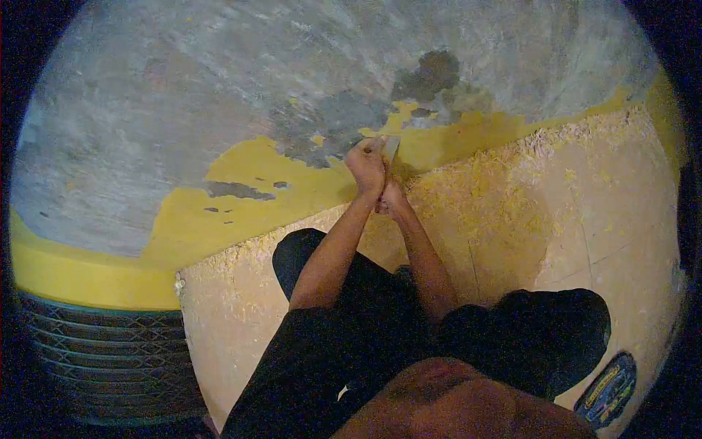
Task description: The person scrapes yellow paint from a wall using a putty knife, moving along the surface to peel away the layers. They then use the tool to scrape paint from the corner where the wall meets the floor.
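Both my hands are closed together round a scraper (pixel 392 149), whose flat pale blade shows at the wall. My left hand (pixel 365 167) is the higher one, its fingers close to the blade. Just below it, my right hand (pixel 393 196) wraps the lower end, where the handle is mostly hidden. The blade lies against the yellow paint (pixel 322 183) along the bottom of the wall, near its ragged border with the bare grey surface (pixel 183 95). Dark patches (pixel 431 77) mark the grey above the hands.
A pale sheet (pixel 241 314) lies along the wall under my bent legs (pixel 351 293). Yellow flakes (pixel 468 205) litter it, thickest by the wall. A dark patterned, ribbed surface (pixel 110 358) is at lower left. A dark oval item with coloured markings (pixel 610 389) lies at lower right.
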Demonstrator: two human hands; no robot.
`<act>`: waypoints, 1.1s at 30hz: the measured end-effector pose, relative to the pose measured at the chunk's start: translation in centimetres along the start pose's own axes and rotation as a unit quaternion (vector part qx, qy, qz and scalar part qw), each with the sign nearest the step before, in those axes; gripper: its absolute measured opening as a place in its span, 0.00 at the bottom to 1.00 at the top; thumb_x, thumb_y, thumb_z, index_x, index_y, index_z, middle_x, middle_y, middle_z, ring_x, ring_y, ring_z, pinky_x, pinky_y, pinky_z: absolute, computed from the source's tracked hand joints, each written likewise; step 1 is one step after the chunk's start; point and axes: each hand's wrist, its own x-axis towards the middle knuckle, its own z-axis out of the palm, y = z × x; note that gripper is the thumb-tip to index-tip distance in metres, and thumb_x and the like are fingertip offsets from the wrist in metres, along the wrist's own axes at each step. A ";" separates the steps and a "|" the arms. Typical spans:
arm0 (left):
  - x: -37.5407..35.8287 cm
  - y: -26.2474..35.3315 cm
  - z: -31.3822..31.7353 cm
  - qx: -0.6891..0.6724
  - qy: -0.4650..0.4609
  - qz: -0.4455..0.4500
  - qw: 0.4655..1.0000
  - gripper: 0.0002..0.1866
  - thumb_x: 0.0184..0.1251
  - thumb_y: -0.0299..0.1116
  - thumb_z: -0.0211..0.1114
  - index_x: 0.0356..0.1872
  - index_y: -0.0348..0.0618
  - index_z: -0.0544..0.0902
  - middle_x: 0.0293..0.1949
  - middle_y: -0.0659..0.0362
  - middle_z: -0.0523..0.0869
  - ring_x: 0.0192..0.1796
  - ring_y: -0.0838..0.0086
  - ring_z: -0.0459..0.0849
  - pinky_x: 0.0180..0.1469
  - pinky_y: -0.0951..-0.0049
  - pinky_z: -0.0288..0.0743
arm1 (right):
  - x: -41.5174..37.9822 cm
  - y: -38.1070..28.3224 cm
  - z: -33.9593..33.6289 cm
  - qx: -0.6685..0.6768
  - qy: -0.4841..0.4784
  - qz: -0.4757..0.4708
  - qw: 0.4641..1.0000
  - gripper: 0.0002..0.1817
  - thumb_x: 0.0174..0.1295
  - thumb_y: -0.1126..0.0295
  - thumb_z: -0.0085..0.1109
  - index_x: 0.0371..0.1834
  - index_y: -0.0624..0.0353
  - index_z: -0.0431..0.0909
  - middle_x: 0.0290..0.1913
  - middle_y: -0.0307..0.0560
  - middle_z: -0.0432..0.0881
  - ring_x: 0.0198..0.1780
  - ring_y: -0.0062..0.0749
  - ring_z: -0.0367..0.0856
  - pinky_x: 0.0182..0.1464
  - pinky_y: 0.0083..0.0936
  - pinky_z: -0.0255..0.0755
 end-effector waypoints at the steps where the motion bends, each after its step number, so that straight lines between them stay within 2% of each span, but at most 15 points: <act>1: 0.1 -0.2 -0.1 0.017 -0.002 0.011 1.000 0.14 0.58 0.35 0.73 0.20 0.36 0.82 0.16 0.65 0.77 0.20 0.82 0.71 0.23 0.76 0.64 | 0.7 0.4 -0.2 -0.003 -0.003 0.000 1.000 0.30 0.65 0.34 0.45 0.45 0.50 0.76 0.17 0.34 0.69 0.11 0.22 0.62 0.11 0.27 0.57; 3: -0.1 0.2 -0.2 -0.011 0.005 0.007 1.000 0.14 0.57 0.35 0.73 0.20 0.36 0.82 0.16 0.66 0.77 0.20 0.82 0.69 0.23 0.76 0.63 | 2.0 0.7 -0.3 -0.125 0.115 -0.189 0.967 0.34 0.62 0.29 0.43 0.35 0.52 0.76 0.13 0.36 0.68 0.11 0.26 0.65 0.13 0.31 0.60; 4: -0.5 0.7 -0.3 -0.038 0.006 0.001 0.999 0.14 0.57 0.35 0.73 0.19 0.37 0.82 0.16 0.66 0.77 0.21 0.82 0.68 0.24 0.76 0.63 | 0.6 -0.5 -0.2 -0.126 0.114 -0.190 0.967 0.34 0.62 0.29 0.43 0.35 0.52 0.76 0.13 0.36 0.68 0.11 0.26 0.65 0.13 0.31 0.60; 6: -1.1 1.5 -0.1 -0.027 0.016 -0.024 0.999 0.13 0.58 0.34 0.72 0.21 0.35 0.83 0.16 0.63 0.78 0.21 0.80 0.70 0.25 0.72 0.66 | -2.0 -2.4 -0.9 -0.177 0.114 -0.076 0.975 0.37 0.62 0.28 0.41 0.22 0.54 0.72 0.12 0.38 0.65 0.10 0.29 0.63 0.14 0.31 0.58; 8: -0.8 1.9 0.3 -0.016 0.025 -0.048 0.998 0.13 0.58 0.34 0.71 0.23 0.33 0.85 0.16 0.59 0.80 0.20 0.78 0.72 0.27 0.69 0.69 | -2.4 -3.2 -0.7 -0.208 0.140 -0.078 0.965 0.37 0.63 0.30 0.41 0.24 0.56 0.74 0.13 0.40 0.67 0.10 0.32 0.65 0.15 0.33 0.60; 13: -1.1 -0.2 0.7 -0.123 0.008 -0.150 0.981 0.12 0.57 0.33 0.74 0.22 0.34 0.85 0.17 0.62 0.81 0.20 0.82 0.73 0.24 0.76 0.68 | -3.4 -4.2 -2.1 -0.301 0.141 -0.063 0.941 0.36 0.66 0.34 0.43 0.33 0.61 0.80 0.18 0.47 0.75 0.17 0.39 0.74 0.22 0.38 0.67; 15: -1.0 -0.6 1.3 -0.142 0.015 -0.184 0.972 0.11 0.57 0.33 0.74 0.23 0.35 0.85 0.18 0.61 0.81 0.20 0.81 0.74 0.23 0.76 0.69 | -3.9 -4.9 -2.3 -0.354 0.191 -0.271 0.874 0.42 0.66 0.36 0.45 0.10 0.67 0.69 0.10 0.48 0.68 0.15 0.40 0.71 0.23 0.40 0.65; 19: -1.5 -0.2 2.3 -0.245 0.010 -0.284 0.927 0.15 0.58 0.37 0.73 0.21 0.39 0.80 0.20 0.58 0.81 0.19 0.75 0.77 0.24 0.74 0.75 | -5.2 -7.4 -3.3 -0.451 0.215 -0.231 0.835 0.38 0.65 0.38 0.48 0.17 0.68 0.77 0.14 0.55 0.74 0.20 0.45 0.77 0.29 0.42 0.70; 21: -1.8 -0.7 2.7 -0.289 0.008 -0.298 0.910 0.13 0.58 0.35 0.73 0.23 0.37 0.81 0.20 0.58 0.81 0.19 0.74 0.77 0.23 0.74 0.74 | -5.4 -8.1 -4.0 -0.445 0.221 -0.362 0.789 0.36 0.64 0.38 0.50 0.24 0.67 0.81 0.18 0.59 0.77 0.25 0.51 0.80 0.34 0.43 0.72; 22: -1.9 -1.3 3.2 -0.331 0.008 -0.308 0.892 0.12 0.59 0.33 0.73 0.26 0.34 0.82 0.20 0.58 0.81 0.18 0.74 0.77 0.21 0.75 0.72 | -5.2 -8.3 -4.5 -0.446 0.225 -0.362 0.787 0.36 0.64 0.38 0.50 0.24 0.67 0.81 0.18 0.59 0.77 0.25 0.51 0.80 0.34 0.43 0.72; 24: -1.8 -1.9 3.8 -0.351 0.013 -0.318 0.881 0.12 0.59 0.33 0.73 0.26 0.35 0.81 0.20 0.58 0.80 0.18 0.74 0.76 0.22 0.76 0.73 | -5.2 -8.7 -4.7 -0.530 0.241 -0.241 0.776 0.36 0.62 0.36 0.51 0.28 0.66 0.82 0.22 0.62 0.80 0.28 0.54 0.82 0.36 0.44 0.74; 28: -1.8 -1.7 3.8 -0.387 0.019 -0.366 0.846 0.13 0.60 0.35 0.72 0.29 0.35 0.80 0.23 0.57 0.81 0.21 0.72 0.78 0.23 0.76 0.78 | -7.0 -9.4 -3.4 -0.569 0.270 -0.220 0.745 0.37 0.60 0.34 0.50 0.29 0.65 0.83 0.24 0.62 0.81 0.31 0.57 0.82 0.37 0.45 0.75; 29: -1.7 -1.5 3.4 -0.386 0.021 -0.364 0.848 0.13 0.60 0.35 0.72 0.29 0.35 0.80 0.23 0.57 0.81 0.21 0.72 0.78 0.23 0.76 0.78 | -7.4 -9.8 -3.3 -0.578 0.277 -0.228 0.733 0.35 0.61 0.35 0.51 0.34 0.62 0.84 0.27 0.62 0.83 0.31 0.57 0.83 0.37 0.46 0.76; 31: -1.7 -2.3 3.1 -0.414 -0.075 -0.346 0.839 0.14 0.62 0.37 0.71 0.33 0.34 0.80 0.27 0.55 0.82 0.25 0.70 0.80 0.26 0.73 0.83 | -8.2 -10.7 -3.1 -0.587 0.283 -0.238 0.720 0.34 0.61 0.36 0.51 0.38 0.60 0.85 0.31 0.61 0.84 0.32 0.57 0.83 0.37 0.46 0.77; 33: -1.5 -3.2 4.1 -0.406 -0.060 -0.353 0.840 0.16 0.63 0.38 0.70 0.36 0.33 0.79 0.31 0.52 0.82 0.29 0.68 0.82 0.30 0.71 0.84 | -8.8 -11.9 -3.2 -0.627 0.261 -0.245 0.692 0.32 0.61 0.37 0.52 0.37 0.59 0.85 0.30 0.59 0.84 0.32 0.56 0.83 0.36 0.46 0.77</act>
